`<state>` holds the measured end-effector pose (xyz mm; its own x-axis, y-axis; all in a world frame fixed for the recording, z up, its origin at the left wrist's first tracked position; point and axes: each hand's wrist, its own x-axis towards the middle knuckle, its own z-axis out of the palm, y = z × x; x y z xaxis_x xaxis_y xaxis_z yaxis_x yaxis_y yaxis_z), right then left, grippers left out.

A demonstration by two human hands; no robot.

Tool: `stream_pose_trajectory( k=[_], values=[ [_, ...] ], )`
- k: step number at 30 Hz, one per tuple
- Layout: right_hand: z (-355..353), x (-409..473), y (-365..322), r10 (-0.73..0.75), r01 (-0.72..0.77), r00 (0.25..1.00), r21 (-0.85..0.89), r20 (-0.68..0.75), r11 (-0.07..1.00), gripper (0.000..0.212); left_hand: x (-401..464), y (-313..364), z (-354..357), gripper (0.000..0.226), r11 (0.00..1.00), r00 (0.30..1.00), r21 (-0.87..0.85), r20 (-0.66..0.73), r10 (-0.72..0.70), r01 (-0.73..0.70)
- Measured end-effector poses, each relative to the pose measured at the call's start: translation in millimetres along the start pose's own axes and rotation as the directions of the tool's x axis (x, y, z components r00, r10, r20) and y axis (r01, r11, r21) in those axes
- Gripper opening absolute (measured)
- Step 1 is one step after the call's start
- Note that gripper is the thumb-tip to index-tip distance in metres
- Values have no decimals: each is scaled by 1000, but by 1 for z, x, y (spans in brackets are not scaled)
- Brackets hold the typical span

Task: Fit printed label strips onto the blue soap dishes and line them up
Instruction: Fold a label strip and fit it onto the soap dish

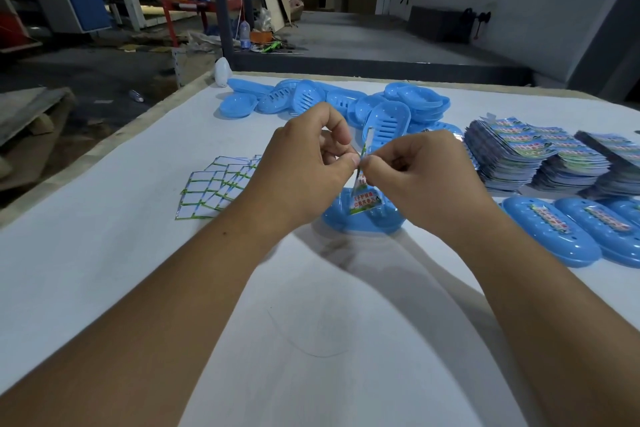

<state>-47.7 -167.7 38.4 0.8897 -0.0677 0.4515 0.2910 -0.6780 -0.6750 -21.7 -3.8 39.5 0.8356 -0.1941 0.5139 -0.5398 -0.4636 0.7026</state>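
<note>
Both hands meet above a blue soap dish [360, 224] lying upside down on the white table [104, 253]. My left hand [308, 166] and my right hand [419, 170] each pinch a printed label strip [363, 199], which hangs bent between my fingertips with its lower end over the dish. To the right, labelled blue dishes [550, 236] lie side by side in a row. A heap of loose blue dishes [311, 100] sits at the far side of the table.
Stacks of printed label strips [519, 156] stand at the right. White backing papers with green edges [214, 191] are fanned out left of my hands. A white bottle [222, 72] stands at the table's far left corner. Workshop clutter lies beyond.
</note>
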Motion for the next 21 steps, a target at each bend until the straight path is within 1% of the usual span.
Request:
stream_pose_trajectory(
  k=[5,8,10,14,21],
  values=[
    [-3,3,3,98,-98,995,94,10,991,22,1,-4,-1,27,998,998,-11,-24,-61,61],
    [-5,4,3,124,-126,992,131,19,983,16,3,-6,-5,27,994,994,-25,-32,-107,106],
    [-5,5,4,124,-125,992,148,21,981,12,4,-5,-6,28,991,991,-39,-22,-129,128],
    [-2,3,2,91,-98,994,161,53,982,23,1,-1,-4,28,991,993,-66,28,-113,115],
    [-2,3,0,101,-107,994,155,51,982,22,0,-1,-2,28,992,994,-69,30,-103,105]
  ],
)
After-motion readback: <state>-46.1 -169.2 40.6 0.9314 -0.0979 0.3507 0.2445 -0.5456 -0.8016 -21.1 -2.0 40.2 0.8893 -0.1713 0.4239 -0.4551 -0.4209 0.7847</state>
